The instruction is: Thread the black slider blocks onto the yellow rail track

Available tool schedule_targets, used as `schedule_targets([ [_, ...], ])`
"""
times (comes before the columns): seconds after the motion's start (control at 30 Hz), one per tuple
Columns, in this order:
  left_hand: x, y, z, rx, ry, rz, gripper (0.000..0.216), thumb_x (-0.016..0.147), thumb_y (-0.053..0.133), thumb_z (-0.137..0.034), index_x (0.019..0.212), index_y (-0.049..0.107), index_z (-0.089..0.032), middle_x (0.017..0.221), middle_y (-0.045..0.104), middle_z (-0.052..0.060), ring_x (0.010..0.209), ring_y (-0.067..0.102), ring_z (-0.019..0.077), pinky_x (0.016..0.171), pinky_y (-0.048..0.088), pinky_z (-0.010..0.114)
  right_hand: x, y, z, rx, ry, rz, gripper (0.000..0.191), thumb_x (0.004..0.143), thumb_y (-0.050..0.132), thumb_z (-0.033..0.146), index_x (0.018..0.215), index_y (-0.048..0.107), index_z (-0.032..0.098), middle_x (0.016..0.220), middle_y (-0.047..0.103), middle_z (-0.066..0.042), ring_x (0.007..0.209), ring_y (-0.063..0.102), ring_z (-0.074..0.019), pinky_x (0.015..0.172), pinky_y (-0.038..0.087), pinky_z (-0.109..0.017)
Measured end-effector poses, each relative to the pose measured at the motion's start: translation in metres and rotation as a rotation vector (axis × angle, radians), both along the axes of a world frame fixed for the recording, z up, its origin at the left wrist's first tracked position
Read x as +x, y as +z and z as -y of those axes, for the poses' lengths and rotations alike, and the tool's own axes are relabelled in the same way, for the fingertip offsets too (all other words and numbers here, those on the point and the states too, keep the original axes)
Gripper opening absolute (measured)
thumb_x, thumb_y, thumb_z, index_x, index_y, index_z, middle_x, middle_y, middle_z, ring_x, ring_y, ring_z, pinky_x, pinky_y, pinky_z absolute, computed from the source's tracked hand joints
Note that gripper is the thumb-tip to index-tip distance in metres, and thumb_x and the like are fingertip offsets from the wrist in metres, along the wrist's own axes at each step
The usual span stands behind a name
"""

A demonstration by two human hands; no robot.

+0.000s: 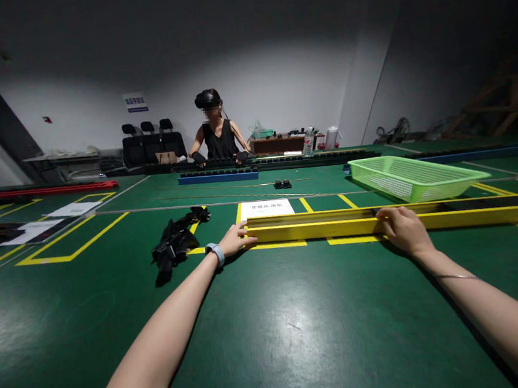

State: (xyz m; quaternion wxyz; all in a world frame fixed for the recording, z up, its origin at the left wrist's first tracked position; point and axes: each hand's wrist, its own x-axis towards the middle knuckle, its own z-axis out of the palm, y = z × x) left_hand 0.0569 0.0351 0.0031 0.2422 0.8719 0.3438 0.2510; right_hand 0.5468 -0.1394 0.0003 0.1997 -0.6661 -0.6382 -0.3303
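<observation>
L hand point(233, 240) holds yellow rail point(313, 231), L end; R hand point(404, 228) grips near side. Prob. steadying step; next needs firm hold.

Dim upper edges, tabletop point(292, 314) glare

My two bare arms, extended forward and converging. Left: my left forearm point(162, 327) slants inward from the lower left to a nearly straight left wrist point(208, 264). My left hand point(234, 240) points rightward, its fingers point(249, 240) reaching ahead; how firmly they close cannot be made out. Right: my right forearm point(493, 311) enters from the lower right and slants up and leftward to the right wrist point(426, 253). My right hand point(404, 228) shows its back, knuckles raised, digits bent into a closed grip. Both hands are well apart and at similar reach.
</observation>
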Motion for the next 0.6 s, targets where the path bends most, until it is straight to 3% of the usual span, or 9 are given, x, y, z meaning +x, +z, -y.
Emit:
schedule_targets([
  [0.13, 0.0, -0.002, -0.002, -0.006, -0.011, 0.001, 0.037, 0.072, 0.061, -0.053, 0.081, 0.074, -0.019, 0.135, 0.048, 0.005, 0.118, 0.046, 0.026, 0.105, 0.032, 0.035, 0.013, -0.002, 0.004, 0.043, -0.072, -0.02, 0.022, 0.085, 0.041, 0.025, 0.099, 0.055, 0.016, 0.087, 0.06, -0.01, 0.083, 0.051, -0.0208, 0.086, 0.037, -0.029],
  [0.33, 0.0, 0.0, 0.0, -0.008, 0.009, -0.016, 0.042, 0.071, 0.06, -0.059, 0.068, 0.071, -0.018, 0.137, 0.046, 0.004, 0.121, 0.044, 0.0263, 0.106, 0.031, 0.034, 0.033, -0.005, 0.009, 0.059, -0.145, -0.08, 0.023, 0.084, 0.039, 0.025, 0.1, 0.055, 0.018, 0.09, 0.061, -0.009, 0.087, 0.052, -0.0209, 0.086, 0.037, -0.028],
  [0.6, 0.0, 0.001, 0.002, -0.005, 0.017, -0.033, 0.043, 0.071, 0.058, -0.06, 0.069, 0.07, -0.019, 0.137, 0.045, 0.005, 0.124, 0.041, 0.0278, 0.107, 0.029, 0.035, 0.042, -0.002, 0.017, 0.068, -0.309, -0.137, 0.026, 0.084, 0.038, 0.027, 0.1, 0.056, 0.017, 0.088, 0.059, -0.011, 0.087, 0.049, -0.0228, 0.082, 0.034, -0.03],
])
